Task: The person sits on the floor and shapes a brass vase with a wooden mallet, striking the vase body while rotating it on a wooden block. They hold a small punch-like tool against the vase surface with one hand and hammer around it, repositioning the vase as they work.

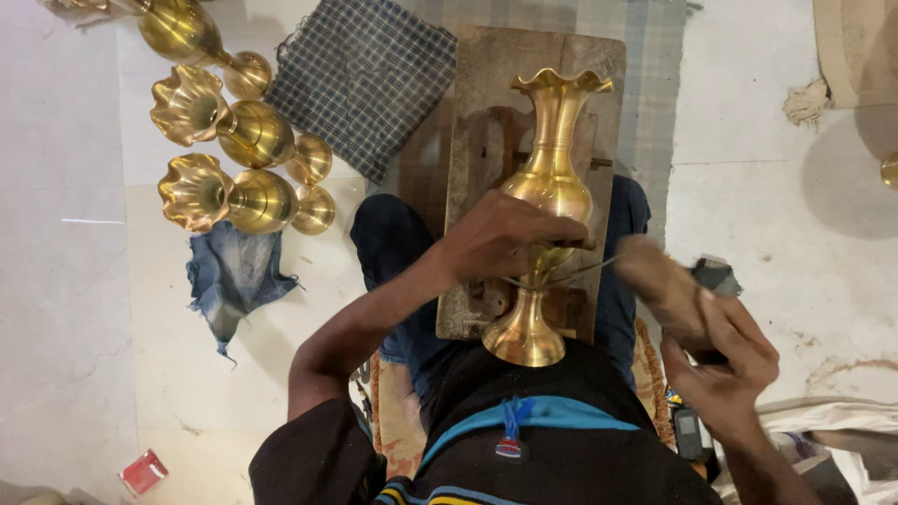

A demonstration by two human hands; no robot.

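A tall brass vase with a ruffled rim lies along a worn wooden board across my lap, its foot toward my chest. My left hand is closed over the vase's lower body near the narrow stem. My right hand is to the right of the vase, blurred, gripping a wooden handle whose thin metal tool reaches to the stem.
Three finished brass vases lie on the white floor at upper left. A checked cloth lies beside the board, and a scrap of denim below the vases. A small red box sits at lower left.
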